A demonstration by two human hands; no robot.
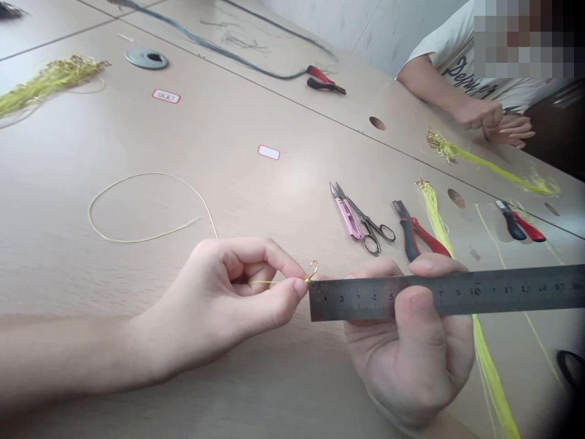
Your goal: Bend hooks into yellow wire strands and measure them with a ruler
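My left hand [251, 289] is closed, thumb and forefinger pinching a yellow cord [262, 282] right by a small gold hook [313, 267] at its end. The cord's tail runs out behind the hand and curls in a wide loop [150, 174] on the table. My right hand [411, 347] grips a steel ruler [484, 291], thumb in front and fingers behind. The ruler lies nearly level, numbers toward me, and its low end is beside the left fingertips and the hook. Whether the hook touches the ruler's corner I cannot tell.
Pink thread snips [346, 213], small scissors [370, 225] and red-black pliers [414, 228] lie beyond the ruler. Yellow cord bundles [434, 207] rest at right, another bundle [59, 79] at far left. A co-worker's hands [496, 122] are across the table, near more pliers [324, 79].
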